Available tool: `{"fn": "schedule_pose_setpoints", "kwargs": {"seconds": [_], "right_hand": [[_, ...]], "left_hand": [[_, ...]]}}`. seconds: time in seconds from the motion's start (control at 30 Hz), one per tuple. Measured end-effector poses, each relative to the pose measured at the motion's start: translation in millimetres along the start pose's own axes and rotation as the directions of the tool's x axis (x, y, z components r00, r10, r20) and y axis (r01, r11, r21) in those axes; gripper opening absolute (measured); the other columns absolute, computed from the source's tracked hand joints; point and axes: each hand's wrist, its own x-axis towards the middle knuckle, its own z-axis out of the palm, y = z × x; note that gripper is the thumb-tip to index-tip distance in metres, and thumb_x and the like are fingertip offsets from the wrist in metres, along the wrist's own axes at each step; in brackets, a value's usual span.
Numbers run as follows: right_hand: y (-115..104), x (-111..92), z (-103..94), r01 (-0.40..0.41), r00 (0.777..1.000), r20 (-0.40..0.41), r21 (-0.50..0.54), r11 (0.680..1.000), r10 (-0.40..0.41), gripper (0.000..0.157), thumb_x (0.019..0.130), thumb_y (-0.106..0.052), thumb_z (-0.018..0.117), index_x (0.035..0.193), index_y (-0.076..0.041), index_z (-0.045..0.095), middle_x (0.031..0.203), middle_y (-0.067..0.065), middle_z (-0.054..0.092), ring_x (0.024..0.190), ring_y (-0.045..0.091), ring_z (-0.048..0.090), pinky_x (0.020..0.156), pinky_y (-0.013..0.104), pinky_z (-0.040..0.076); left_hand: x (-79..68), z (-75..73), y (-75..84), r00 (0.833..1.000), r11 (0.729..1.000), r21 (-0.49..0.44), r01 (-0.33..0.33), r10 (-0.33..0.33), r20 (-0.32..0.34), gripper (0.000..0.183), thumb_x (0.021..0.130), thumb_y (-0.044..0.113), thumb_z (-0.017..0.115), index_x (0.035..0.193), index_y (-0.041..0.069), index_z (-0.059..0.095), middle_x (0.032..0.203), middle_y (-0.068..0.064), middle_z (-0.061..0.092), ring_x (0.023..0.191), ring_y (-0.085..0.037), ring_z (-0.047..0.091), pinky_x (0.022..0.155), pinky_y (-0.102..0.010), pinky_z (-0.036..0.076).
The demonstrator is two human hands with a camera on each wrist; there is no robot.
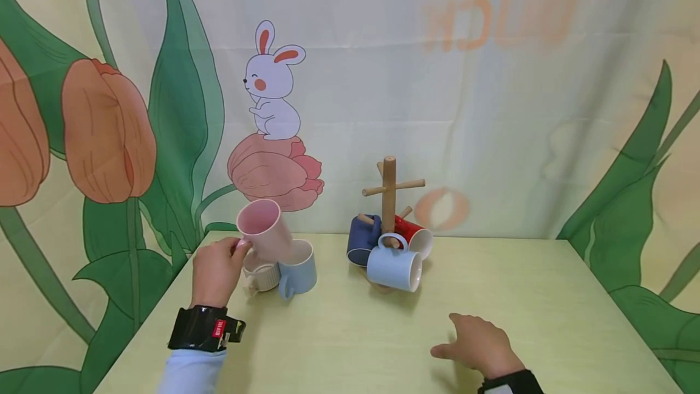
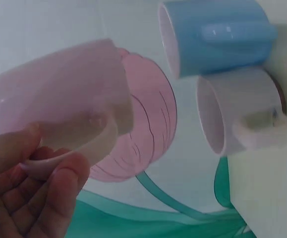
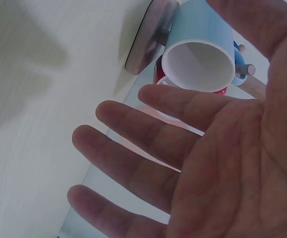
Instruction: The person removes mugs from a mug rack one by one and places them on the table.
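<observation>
My left hand (image 1: 216,271) pinches the handle of a pink mug (image 1: 265,230), raised above the table and tilted. In the left wrist view, thumb and fingers close round that pink handle (image 2: 79,153). Just below it stand a white ribbed mug (image 1: 261,273) and a blue mug (image 1: 298,269), side by side. A wooden mug tree (image 1: 389,193) bears a dark blue mug (image 1: 362,241), a red mug (image 1: 420,241) and a light blue mug (image 1: 395,267) on its lower pegs. My right hand (image 1: 481,345), fingers spread and holding nothing, hovers to the right of the tree, nearest the light blue mug.
The pale table (image 1: 339,345) reaches back to a curtain (image 1: 383,78) printed with tulips and a rabbit. Upper pegs (image 1: 410,184) on the tree carry no mugs. The tree's round base is partly hidden by the light blue mug.
</observation>
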Motion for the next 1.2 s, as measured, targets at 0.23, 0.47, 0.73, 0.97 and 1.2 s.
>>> {"fn": "schedule_pose_setpoints", "kwargs": {"seconds": [0.23,0.47,0.73,0.97,1.2], "right_hand": [[0,1,1.7,-0.006,1.0,-0.015,-0.003,1.0,0.006,0.082,0.074,-0.052,0.081,0.13,0.003,0.058,0.12,0.019,0.065,0.11,0.04,0.061,0.086,0.058,0.048],[1,0,2.7,-0.009,1.0,-0.014,0.0,1.0,0.009,0.082,0.075,-0.052,0.081,0.131,0.003,0.058,0.121,0.02,0.065,0.11,0.041,0.061,0.085,0.059,0.048],[2,0,3.2,-0.012,1.0,-0.014,-0.002,1.0,0.012,0.082,0.075,-0.052,0.08,0.131,0.003,0.058,0.121,0.021,0.065,0.111,0.042,0.06,0.086,0.06,0.048],[4,2,7.0,-0.014,1.0,-0.005,0.005,1.0,0.014,0.083,0.076,-0.054,0.079,0.131,0.004,0.057,0.122,0.022,0.064,0.112,0.043,0.059,0.087,0.061,0.047],[7,2,8.8,-0.014,1.0,-0.006,-0.001,1.0,0.014,0.082,0.076,-0.055,0.079,0.131,0.003,0.058,0.122,0.021,0.064,0.111,0.042,0.06,0.086,0.06,0.048]], "left_hand": [[10.7,-4.5,-21.7,0.987,0.993,0.028,0.114,-0.11,-0.117,0.032,0.101,0.024,0.06,0.102,-0.006,0.072,0.08,-0.022,0.068,0.074,-0.036,0.056,0.057,-0.039,0.039],[15.9,-2.0,-45.9,0.972,0.981,0.047,0.188,-0.179,-0.155,0.034,0.101,0.023,0.059,0.094,-0.008,0.071,0.077,-0.024,0.066,0.07,-0.037,0.055,0.055,-0.039,0.036],[15.3,4.0,-71.5,0.953,0.961,0.074,0.267,-0.251,-0.171,0.036,0.101,0.02,0.055,0.095,-0.013,0.069,0.082,-0.031,0.066,0.077,-0.046,0.058,0.062,-0.051,0.043],[14.2,14.0,-89.2,0.958,0.957,0.114,0.269,-0.253,-0.137,0.037,0.099,0.017,0.053,0.08,-0.012,0.065,0.068,-0.026,0.061,0.07,-0.045,0.057,0.059,-0.051,0.042],[14.5,28.6,-103.3,0.962,0.952,0.148,0.266,-0.254,-0.095,0.039,0.098,0.017,0.053,0.072,-0.012,0.063,0.068,-0.028,0.061,0.07,-0.048,0.058,0.062,-0.054,0.045]]}}
